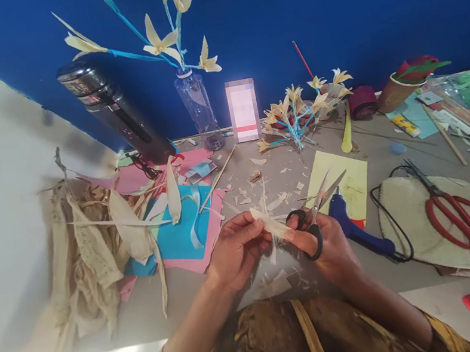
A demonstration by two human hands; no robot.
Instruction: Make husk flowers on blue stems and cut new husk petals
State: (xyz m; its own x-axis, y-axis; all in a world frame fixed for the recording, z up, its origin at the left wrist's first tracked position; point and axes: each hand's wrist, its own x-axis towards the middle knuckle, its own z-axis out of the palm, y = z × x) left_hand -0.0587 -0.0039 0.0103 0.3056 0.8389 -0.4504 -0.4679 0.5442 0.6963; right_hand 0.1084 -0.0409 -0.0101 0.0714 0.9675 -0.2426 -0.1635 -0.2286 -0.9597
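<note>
My left hand (238,248) pinches one end of a pale strip of dried corn husk (273,224) above the table. Black-handled scissors (321,197) hang on my right hand (333,246), their parted blades pointing up and away from the strip. My right thumb and fingers also grip the strip's other end. Small husk scraps (277,285) lie beneath and in front of both hands. To the left is a heap of dried corn husks (94,255), partly on blue paper (181,231) and pink paper (218,209).
Right of my hands lie a blue glue gun (358,230), yellow paper (342,166) and red-handled scissors (464,214) on a cloth pad (400,219). Behind stand a black flask (123,110), a clear bottle (198,106) holding husk flowers (161,40), a blurred upright panel (244,110) and more husk flowers (294,114).
</note>
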